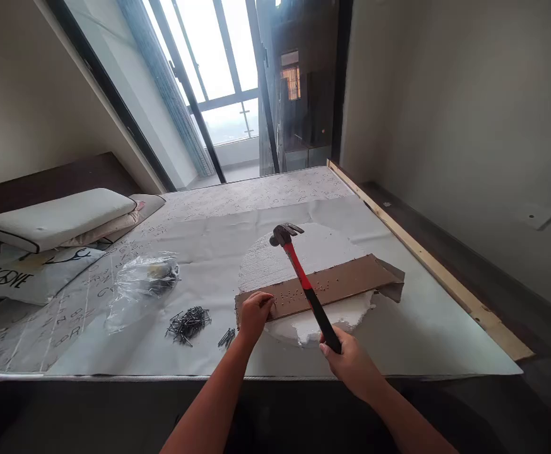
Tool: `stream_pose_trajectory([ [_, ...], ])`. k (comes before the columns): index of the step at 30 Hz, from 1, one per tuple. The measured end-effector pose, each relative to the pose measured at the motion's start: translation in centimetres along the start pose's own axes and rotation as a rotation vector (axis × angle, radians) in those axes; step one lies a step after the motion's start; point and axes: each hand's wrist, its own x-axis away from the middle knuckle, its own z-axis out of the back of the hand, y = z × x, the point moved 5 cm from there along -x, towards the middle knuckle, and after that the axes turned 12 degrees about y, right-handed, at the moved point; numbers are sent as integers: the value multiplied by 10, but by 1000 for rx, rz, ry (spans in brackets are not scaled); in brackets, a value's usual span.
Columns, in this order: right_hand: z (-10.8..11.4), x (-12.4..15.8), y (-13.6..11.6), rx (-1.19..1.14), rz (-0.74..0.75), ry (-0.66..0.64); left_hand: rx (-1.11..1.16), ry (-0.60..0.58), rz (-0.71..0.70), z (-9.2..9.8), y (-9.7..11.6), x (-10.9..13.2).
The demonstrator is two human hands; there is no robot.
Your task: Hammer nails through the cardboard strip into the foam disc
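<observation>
My right hand [346, 359] grips the black end of a claw hammer [304, 280] with a red and black handle; its head is raised above a round white foam slab [304, 252]. Across the foam lies a brown cardboard strip [336, 284] studded with rows of small nails. My left hand [255, 313] rests on the strip's left end, fingers pinched together as if around a nail, though what they hold is too small to make out.
A pile of dark nails [188, 323] and a smaller bunch [227, 338] lie left of the strip on a white sheet [422, 328]. A clear plastic bag [140, 287], pillows [53, 221] and a wooden batten [422, 252] are nearby.
</observation>
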Motion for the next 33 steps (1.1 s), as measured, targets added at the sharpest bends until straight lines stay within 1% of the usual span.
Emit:
stream_pose_trajectory([
  [4, 1, 2, -1, 7, 15, -9, -37, -20, -36, -2, 2, 0],
  [9, 0, 6, 3, 35, 24, -10, -71, -38, -78, -3, -1, 2],
  [15, -5, 11, 3, 26, 25, -41, -81, -57, -78, -5, -5, 4],
  [17, -5, 12, 2, 32, 27, -59, -71, -24, -63, -3, -5, 4],
  [19, -6, 13, 1, 36, 37, -80, -53, 41, -39, 1, -6, 3],
  [21, -5, 13, 1, 36, 41, -89, -30, 60, -27, 3, -7, 4],
  [24, -5, 13, 1, 35, 33, -98, -11, 16, -38, 2, -8, 6],
  [29, -5, 13, 0, 9, -16, -102, -7, -14, -52, 0, -10, 11],
  [33, 1, 23, 2, 4, -69, -87, -5, -13, -57, -5, -17, 15],
])
